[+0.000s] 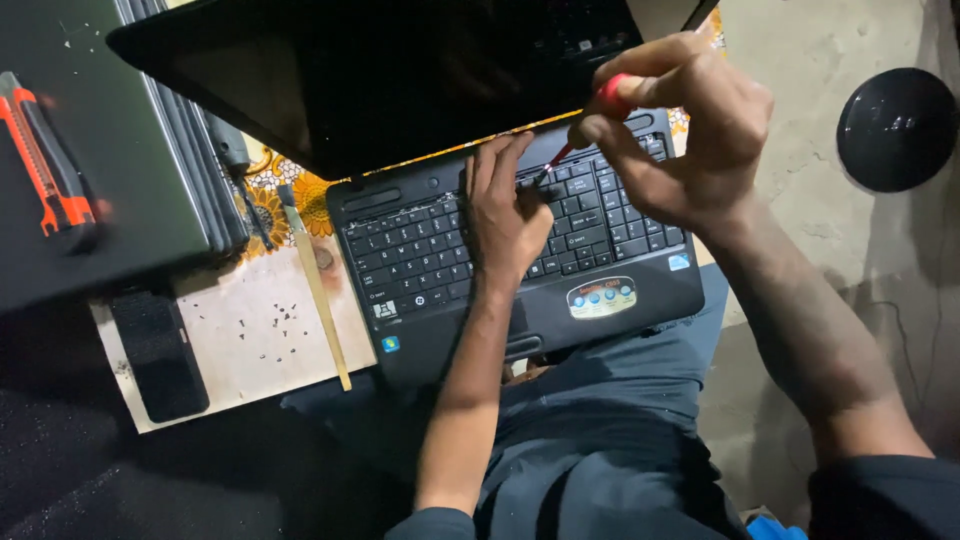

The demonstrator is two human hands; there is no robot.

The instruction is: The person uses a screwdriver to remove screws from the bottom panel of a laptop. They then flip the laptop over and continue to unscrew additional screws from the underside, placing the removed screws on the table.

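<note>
Left hand (505,215) lies flat, fingers extended, on the keyboard of the open black laptop (640,300) resting on the lap. Right hand (685,130) is clamped around a red-handled screwdriver (575,140). Screwdriver axis slants down-left, tip touching the keys beside the left fingertips.

Laptop (520,240) on lap; utility knife (45,160) far left; wooden stick (315,285) between.

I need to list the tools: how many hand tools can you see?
2: a screwdriver in the right hand over the keyboard, and a utility knife at far left. Others may be hidden.
</note>
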